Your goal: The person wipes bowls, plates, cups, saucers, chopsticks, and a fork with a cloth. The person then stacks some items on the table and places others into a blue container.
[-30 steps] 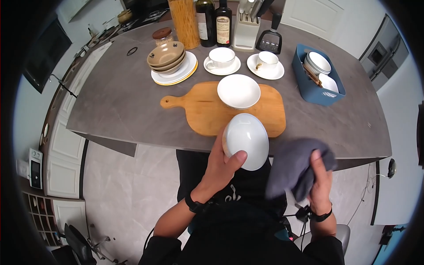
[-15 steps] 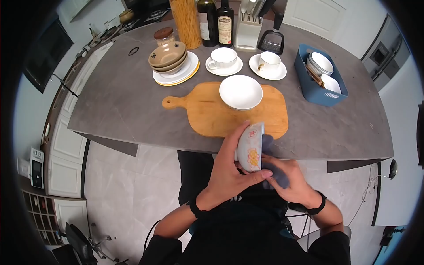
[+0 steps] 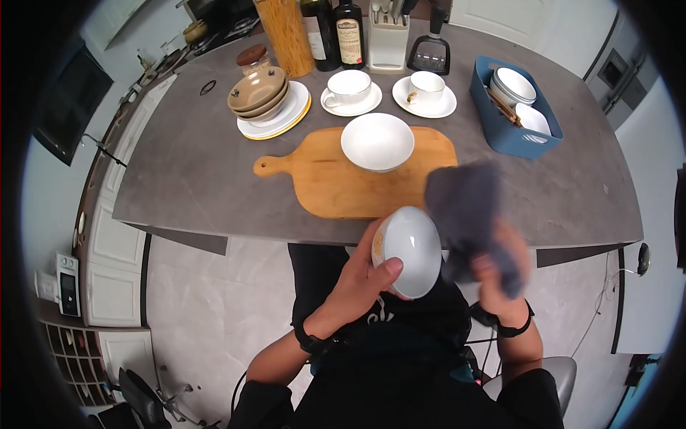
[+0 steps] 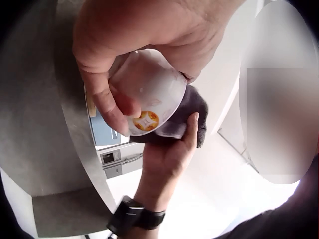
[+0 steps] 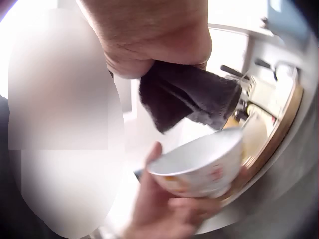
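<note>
My left hand [image 3: 351,287] holds a white bowl [image 3: 416,250] over the table's front edge, thumb at the rim and fingers round the outside. The bowl is tipped so its inside faces up and to the right. Red and orange patterns show on its outer wall [image 5: 215,173] in the right wrist view. My right hand [image 3: 506,268], blurred by motion, grips a dark grey cloth [image 3: 464,204] just right of the bowl. In the right wrist view the cloth [image 5: 187,94] hangs above the bowl's opening. Another white bowl [image 3: 377,141] sits upright on a wooden cutting board [image 3: 325,187].
Tan bowls [image 3: 257,91] are stacked on plates [image 3: 294,118] at the left. Two cups [image 3: 349,86] on saucers stand behind the board. A blue bin [image 3: 525,146] with bowls is at the right. Bottles [image 3: 349,36] and a knife block [image 3: 388,46] line the back.
Half a second ago both hands met at the bowl, turned sideways with the cloth at its opening. Now the cloth is drawn off to the right and the bowl's inside faces up again.
</note>
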Motion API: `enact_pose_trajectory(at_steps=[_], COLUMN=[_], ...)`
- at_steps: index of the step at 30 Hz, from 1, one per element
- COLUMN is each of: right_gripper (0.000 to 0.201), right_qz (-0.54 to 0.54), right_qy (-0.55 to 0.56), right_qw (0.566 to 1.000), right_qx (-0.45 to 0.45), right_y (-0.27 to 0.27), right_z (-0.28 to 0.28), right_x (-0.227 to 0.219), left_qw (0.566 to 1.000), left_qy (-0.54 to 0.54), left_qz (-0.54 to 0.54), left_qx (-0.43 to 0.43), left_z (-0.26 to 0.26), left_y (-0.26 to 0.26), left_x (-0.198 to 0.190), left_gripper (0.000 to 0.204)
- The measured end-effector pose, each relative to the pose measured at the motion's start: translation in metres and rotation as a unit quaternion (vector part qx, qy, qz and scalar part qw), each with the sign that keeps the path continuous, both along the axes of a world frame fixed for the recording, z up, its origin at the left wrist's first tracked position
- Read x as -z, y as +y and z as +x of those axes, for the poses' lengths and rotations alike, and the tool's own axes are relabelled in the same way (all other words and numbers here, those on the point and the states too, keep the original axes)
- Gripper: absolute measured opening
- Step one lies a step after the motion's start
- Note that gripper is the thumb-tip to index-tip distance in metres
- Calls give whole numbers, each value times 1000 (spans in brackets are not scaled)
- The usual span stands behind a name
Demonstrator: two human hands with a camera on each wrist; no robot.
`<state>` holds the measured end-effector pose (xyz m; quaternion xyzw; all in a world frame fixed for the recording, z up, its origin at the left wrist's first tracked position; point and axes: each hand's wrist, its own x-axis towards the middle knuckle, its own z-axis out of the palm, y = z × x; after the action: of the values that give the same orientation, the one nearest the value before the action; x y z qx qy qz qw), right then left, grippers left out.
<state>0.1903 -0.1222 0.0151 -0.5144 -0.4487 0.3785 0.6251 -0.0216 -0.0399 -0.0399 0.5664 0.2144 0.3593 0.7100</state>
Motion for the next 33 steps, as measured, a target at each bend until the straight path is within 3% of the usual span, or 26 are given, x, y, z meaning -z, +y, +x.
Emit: enact_pose_trajectory(at_steps=[1, 2, 3, 4, 6, 8, 12, 14, 16, 17, 18, 19, 20, 21, 23, 24, 26, 33], right_gripper=[63, 67, 67, 68, 70, 59, 43, 37, 32, 30, 31, 31, 33, 37, 36, 36, 35, 34], right_qz=[106, 198, 197, 148, 102, 31, 53, -50, -43, -30, -17, -17, -21, -24, -13, -5, 18, 6], right_qy=[-308, -583, -583, -562, -538, -484, -447, -358, -341, -304, -266, -264, -161, -55, -61, -68, -21, 21], right_qw=[943, 779, 780, 805, 828, 869, 892, 931, 937, 952, 963, 964, 983, 989, 985, 980, 980, 982], right_qx=[-62, -117, -114, -117, -125, -102, -42, -57, -67, -14, 39, 39, 87, 134, 161, 189, 197, 189], right_y=[18, 29, 29, 29, 28, 24, 22, 22, 25, 24, 25, 29, 36, 40, 48, 51, 52, 49], right_z=[1, 0, -4, -9, -12, -10, -11, -5, 8, 14, 21, 30, 41, 50, 64, 68, 69, 73], right_x=[-13, -20, -17, -12, 0, 10, 11, 10, 12, 12, 12, 15, 21, 28, 51, 58, 57, 57], left_qw=[994, 978, 978, 978, 980, 968, 983, 981, 967, 978, 971, 990, 996, 996, 990, 990, 972, 954], left_qy=[-11, -22, 1, 2, 122, 160, 153, 148, 127, 129, 155, 107, 57, 59, 100, 103, 208, 276], left_qz=[-99, -197, -194, -193, -45, -110, 26, 92, 220, 163, 172, 75, -22, -21, -4, -1, 29, 42], left_qx=[35, 70, 75, 76, 149, 162, 102, 88, 17, -26, -51, -59, -66, -67, -94, -95, -106, -113], left_z=[-2, -2, -1, -2, -8, -7, -3, -2, -8, -12, -14, -15, -14, -11, -1, 3, 12, 25], left_y=[-3, -5, -12, -11, -8, -9, 0, 11, 22, 25, 40, 51, 61, 75, 104, 116, 136, 158], left_x=[4, 2, -8, -8, -8, -27, -46, -53, -52, -50, -57, -66, -77, -87, -105, -108, -105, -79], left_gripper=[74, 73, 66, 66, 62, 59, 74, 81, 91, 92, 93, 86, 79, 79, 60, 60, 50, 41])
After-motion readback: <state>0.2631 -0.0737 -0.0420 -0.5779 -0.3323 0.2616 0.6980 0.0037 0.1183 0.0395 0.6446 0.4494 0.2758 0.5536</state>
